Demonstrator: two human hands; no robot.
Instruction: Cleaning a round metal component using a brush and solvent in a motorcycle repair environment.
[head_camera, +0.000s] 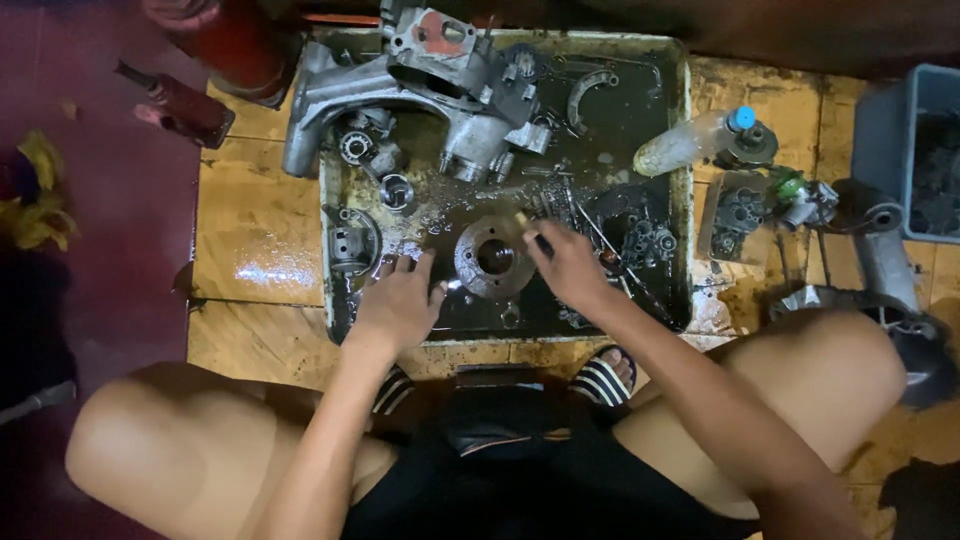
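Note:
A round metal ring-shaped part (492, 257) with a centre hole lies in the oily metal tray (683, 180). My left hand (398, 303) rests on the tray bottom just left of the ring, fingers spread, fingertips touching its edge. My right hand (570, 265) is at the ring's right side, pinching a small dark tool with a brass-coloured tip (531, 231) over the ring's rim. Several other engine parts lie in the tray around them.
A large grey engine casing (420, 90) fills the tray's back left. A small cylinder part (352, 242) sits at the left. A plastic bottle with blue cap (700, 140) and more parts lie to the right, beside a grey bin (915, 150). A red cylinder (235, 45) stands at back left.

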